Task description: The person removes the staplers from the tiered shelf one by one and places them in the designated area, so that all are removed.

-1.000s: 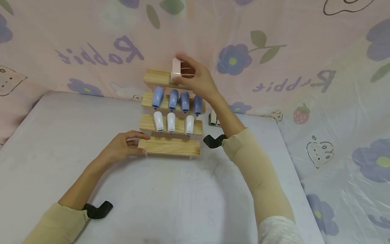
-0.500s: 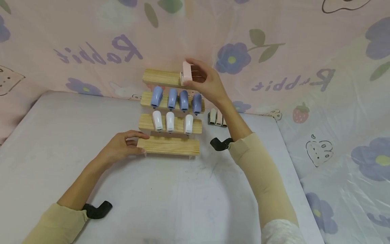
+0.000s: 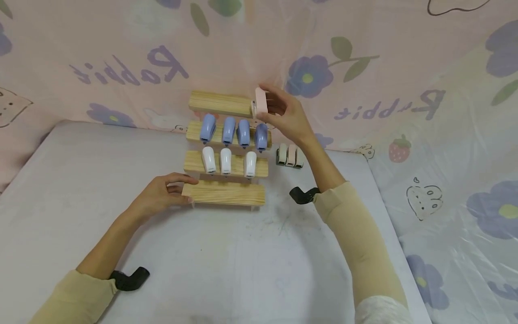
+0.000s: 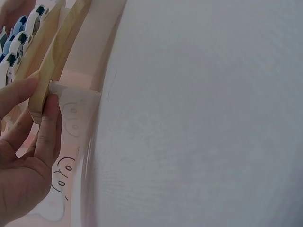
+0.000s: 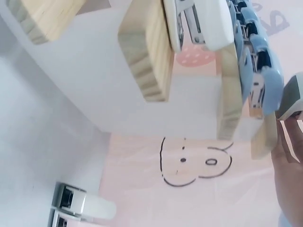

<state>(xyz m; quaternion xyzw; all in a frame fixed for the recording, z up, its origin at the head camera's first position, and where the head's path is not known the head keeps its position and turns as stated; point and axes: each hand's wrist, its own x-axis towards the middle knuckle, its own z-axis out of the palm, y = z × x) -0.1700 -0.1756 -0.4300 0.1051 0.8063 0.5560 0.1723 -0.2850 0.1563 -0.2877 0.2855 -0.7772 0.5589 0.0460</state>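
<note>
In the head view my right hand (image 3: pixel 285 112) pinches a pale pink stapler (image 3: pixel 261 102) at the right end of the top plank (image 3: pixel 220 102) of a four-step wooden display rack. Whether the stapler rests on the plank I cannot tell. My left hand (image 3: pixel 163 194) grips the left end of the lowest plank (image 3: pixel 230 194), thumb on one face and fingers on the other, as the left wrist view shows on the plank (image 4: pixel 59 47). Several blue staplers (image 3: pixel 228 130) stand on the second plank from the top, and three white staplers (image 3: pixel 225 161) on the one below.
Right of the rack, a small group of staplers (image 3: pixel 290 155) in pale green and pink stands on the white tabletop (image 3: pixel 226 261). A patterned pink curtain (image 3: pixel 129 36) hangs close behind the rack. Black curved pieces (image 3: pixel 131 279) stick out at both sleeves.
My right hand has moved right along the top plank with the pink stapler, from about its middle to its right end. The staplers beside the rack have come into fuller view. My left hand stays put.
</note>
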